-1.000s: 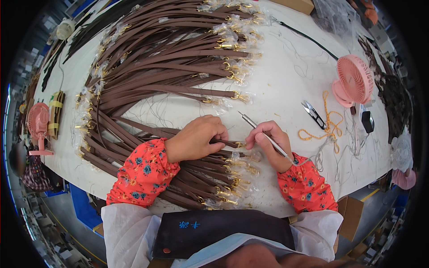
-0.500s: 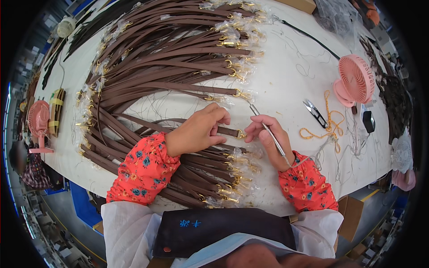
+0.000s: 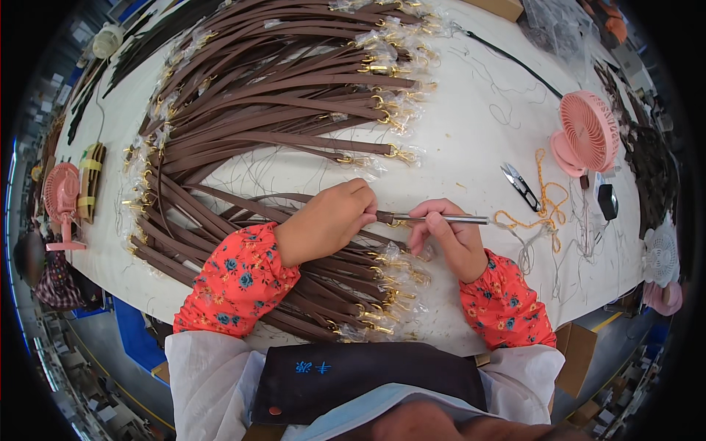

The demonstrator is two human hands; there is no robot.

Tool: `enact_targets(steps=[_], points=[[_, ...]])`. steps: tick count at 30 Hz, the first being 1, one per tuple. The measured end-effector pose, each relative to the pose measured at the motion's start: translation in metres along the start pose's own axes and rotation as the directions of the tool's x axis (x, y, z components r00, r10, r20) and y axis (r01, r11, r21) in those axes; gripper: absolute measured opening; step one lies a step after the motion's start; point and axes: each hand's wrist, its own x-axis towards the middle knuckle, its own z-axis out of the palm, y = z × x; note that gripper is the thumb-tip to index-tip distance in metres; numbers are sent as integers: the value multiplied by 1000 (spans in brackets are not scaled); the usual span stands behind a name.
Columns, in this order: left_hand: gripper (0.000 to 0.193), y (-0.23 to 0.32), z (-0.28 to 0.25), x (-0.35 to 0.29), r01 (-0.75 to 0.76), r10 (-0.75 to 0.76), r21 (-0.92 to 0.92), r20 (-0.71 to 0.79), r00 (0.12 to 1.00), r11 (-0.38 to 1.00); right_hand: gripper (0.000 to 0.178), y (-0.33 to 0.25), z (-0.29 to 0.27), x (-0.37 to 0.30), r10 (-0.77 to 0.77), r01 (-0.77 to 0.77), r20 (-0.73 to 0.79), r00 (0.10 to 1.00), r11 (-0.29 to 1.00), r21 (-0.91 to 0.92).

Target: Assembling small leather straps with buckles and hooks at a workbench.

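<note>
My left hand (image 3: 323, 224) is closed, thumb and fingers pinching a brown strap (image 3: 384, 217) close to its right end, where gold-coloured hardware shows. My right hand (image 3: 454, 241) grips a slim silver pen-shaped metal tool (image 3: 472, 219). The tool lies nearly level, its thin tip pointing left at the strap's end. Whether the tip touches the strap or the metal is too small to tell. Just below both hands, more brown straps (image 3: 353, 275) lie bunched, their gold clasps (image 3: 397, 294) wrapped in clear plastic.
A large pile of brown straps (image 3: 294, 84) covers the table's far left. To the right are small scissors (image 3: 520, 187), a yellow-orange cord (image 3: 546, 213), a pink fan (image 3: 585, 132) and a black cable (image 3: 507, 55). Another pink fan (image 3: 62, 198) stands at left. Loose threads litter the white tabletop (image 3: 471, 140).
My right hand has swung the tool from steeply tilted to nearly level, bringing its tip to the strap's end. My left hand has shifted slightly along with its fingers closing on the strap.
</note>
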Motion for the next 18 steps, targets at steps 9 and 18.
enact_targets(steps=[9, 18], points=[[12, -5, 1, 1, 38, -40, -60, -34, 999, 997, 29, 3, 0, 2, 56, -55, 42, 998, 998, -38], [12, -3, -1, 2, 42, -44, -61, -27, 999, 997, 29, 3, 0, 2, 61, -59, 48, 997, 998, -34]])
